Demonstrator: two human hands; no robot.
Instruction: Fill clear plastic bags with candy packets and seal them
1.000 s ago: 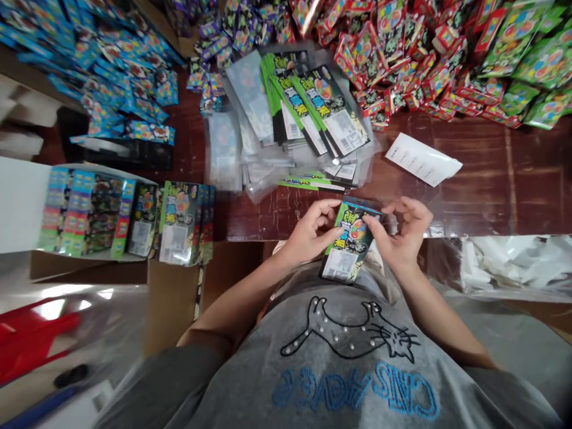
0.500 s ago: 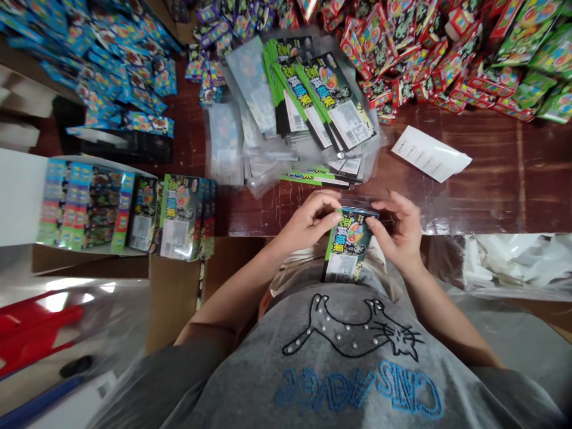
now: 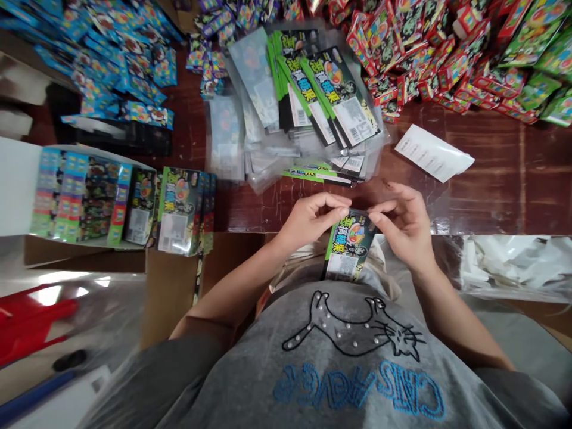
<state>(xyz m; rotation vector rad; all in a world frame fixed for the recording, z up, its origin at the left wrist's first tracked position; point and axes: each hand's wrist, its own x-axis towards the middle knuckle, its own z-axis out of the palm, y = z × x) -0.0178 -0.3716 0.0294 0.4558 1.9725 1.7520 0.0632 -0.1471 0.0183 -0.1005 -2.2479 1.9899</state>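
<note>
Close to my body, at the table's front edge, a black and green candy pack [image 3: 347, 247] in clear film stands tilted between my hands. With thumb and fingers pinched, my left hand [image 3: 318, 219] grips the pack's top left corner. My right hand [image 3: 402, 223] pinches the top right corner, its other fingers raised and curled. Beyond the hands lies a pile of clear plastic bags with printed black and green cards [image 3: 344, 101]. A white sheet of labels [image 3: 433, 152] rests to the right of that pile.
Blue candy packets [image 3: 120, 59] heap at the back left, red boxes [image 3: 415, 53] at the back right, green packets [image 3: 536, 53] beyond them. An open carton of filled packs [image 3: 96, 196] stands left, beside more finished packs [image 3: 179, 208]. White scraps [image 3: 504, 262] fill a bag at right.
Both hands have drawn in along the pack's top edge, and the clear flap that stood above it now lies folded down. The right hand's fingers have lifted slightly.
</note>
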